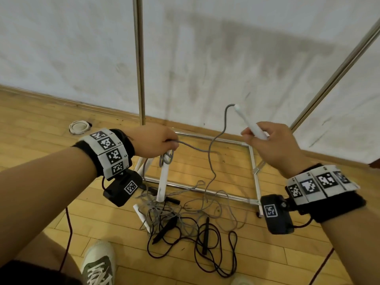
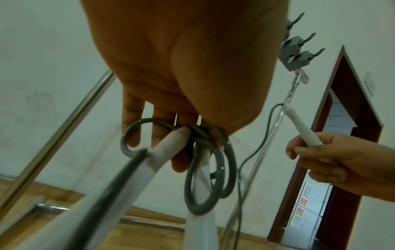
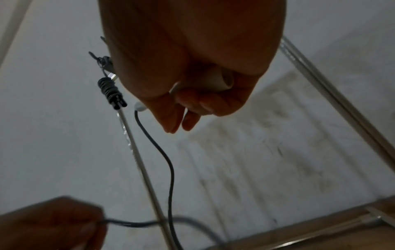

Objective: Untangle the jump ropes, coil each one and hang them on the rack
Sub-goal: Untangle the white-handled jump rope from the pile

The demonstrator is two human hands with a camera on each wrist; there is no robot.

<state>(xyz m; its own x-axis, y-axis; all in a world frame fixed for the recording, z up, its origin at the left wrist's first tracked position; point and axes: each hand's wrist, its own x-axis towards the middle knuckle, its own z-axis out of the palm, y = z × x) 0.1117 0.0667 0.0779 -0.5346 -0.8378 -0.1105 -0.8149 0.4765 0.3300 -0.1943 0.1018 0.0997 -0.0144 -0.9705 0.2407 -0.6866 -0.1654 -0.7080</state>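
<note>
The white handle (image 1: 249, 123) in my right hand (image 1: 273, 144) slanted up and away from me, its long axis tipped toward the wall, cord end uppermost, and the grey rope (image 1: 211, 150) curled out of that tip and dropped in a loose wave between my hands. My right fingers were curled round the handle's lower end, thumb and forefinger pinching it. My left hand (image 1: 153, 141) was closed too, clamped on a bunch of small grey loops (image 2: 210, 170) and on a second white handle (image 1: 163, 183) that hung almost straight down from my fist, pointing at the floor. In the left wrist view another white handle (image 2: 119, 184) ran past my fingers toward the camera; how I gripped that one I could not tell. My hands were well apart, joined only by the slack grey rope. Below and between them lay the tangle: grey rope heaped with a black rope (image 1: 207, 249), two black handles (image 1: 205, 235) and one more white handle (image 1: 141, 218) on the wood floor. Beyond my hands stood the rack (image 1: 139, 58), two upright poles showing, and the left wrist view caught three grey hooks (image 2: 299, 52) on it. One coiled black rope (image 3: 111, 91) already hung there.
</note>
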